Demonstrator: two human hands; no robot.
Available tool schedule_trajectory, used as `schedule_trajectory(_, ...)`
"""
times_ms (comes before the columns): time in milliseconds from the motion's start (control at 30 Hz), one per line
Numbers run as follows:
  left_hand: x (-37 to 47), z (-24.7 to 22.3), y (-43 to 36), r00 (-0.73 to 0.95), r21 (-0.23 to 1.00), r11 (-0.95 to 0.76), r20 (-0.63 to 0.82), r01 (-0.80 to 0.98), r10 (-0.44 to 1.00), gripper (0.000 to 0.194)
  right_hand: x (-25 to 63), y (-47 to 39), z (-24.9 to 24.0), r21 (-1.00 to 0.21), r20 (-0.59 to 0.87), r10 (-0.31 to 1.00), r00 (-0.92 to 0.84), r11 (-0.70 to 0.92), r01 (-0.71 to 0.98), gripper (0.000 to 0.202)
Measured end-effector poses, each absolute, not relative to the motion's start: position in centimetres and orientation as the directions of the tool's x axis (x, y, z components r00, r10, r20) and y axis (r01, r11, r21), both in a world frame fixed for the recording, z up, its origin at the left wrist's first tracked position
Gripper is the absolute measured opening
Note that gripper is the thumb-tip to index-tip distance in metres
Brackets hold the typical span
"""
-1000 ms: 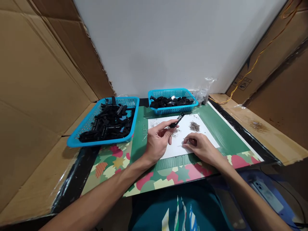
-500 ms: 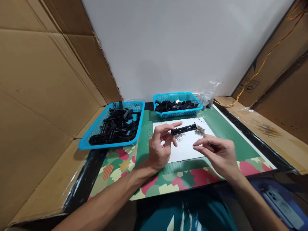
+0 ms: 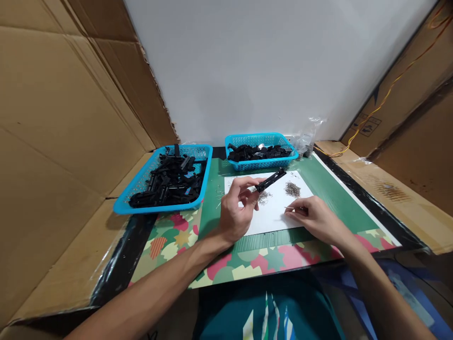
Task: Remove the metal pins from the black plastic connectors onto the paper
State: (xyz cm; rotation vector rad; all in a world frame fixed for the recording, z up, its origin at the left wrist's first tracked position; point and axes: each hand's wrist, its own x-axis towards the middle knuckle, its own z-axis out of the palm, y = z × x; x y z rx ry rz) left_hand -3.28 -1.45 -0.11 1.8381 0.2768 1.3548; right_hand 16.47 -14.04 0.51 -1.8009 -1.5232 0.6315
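My left hand (image 3: 238, 208) grips one end of a long black plastic part (image 3: 271, 180), which slants up to the right above a white sheet (image 3: 272, 221). Lower on the right, my right hand (image 3: 314, 218) is pinched around a thin, light-coloured pin-like piece (image 3: 289, 208); its full shape is too small to tell. Two piles of tiny metallic pieces lie on the sheet: one (image 3: 292, 189) beyond my right hand, the other (image 3: 264, 197) just under the black part.
A blue basket (image 3: 163, 208) of black parts stands at the left, and a smaller blue basket (image 3: 262, 165) of black pieces at the back. A clear plastic bag (image 3: 307, 140) sits beside it. Cardboard walls (image 3: 71, 118) rise on both sides.
The black part has tilted, its far end now higher and pointing away. My right hand has turned more palm-down, and the thin piece in its fingers shows longer. The view has shifted slightly.
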Motion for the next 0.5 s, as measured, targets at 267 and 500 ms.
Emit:
schedule_trajectory(267,-3.3,0.4,-1.0,0.412,0.786,-0.585,0.61,-0.201,0.677,0.025,18.1,-12.5,0.1,-0.547,0.03,0.969,0.246,-0.19,0.815,0.04)
schedule_trajectory(500,-3.3,0.8,-0.9,0.434,0.831,-0.542,0.536,-0.124,0.724,0.03,17.6,-8.0,0.4,-0.564,0.041,0.964,0.261,-0.193,0.803,0.028)
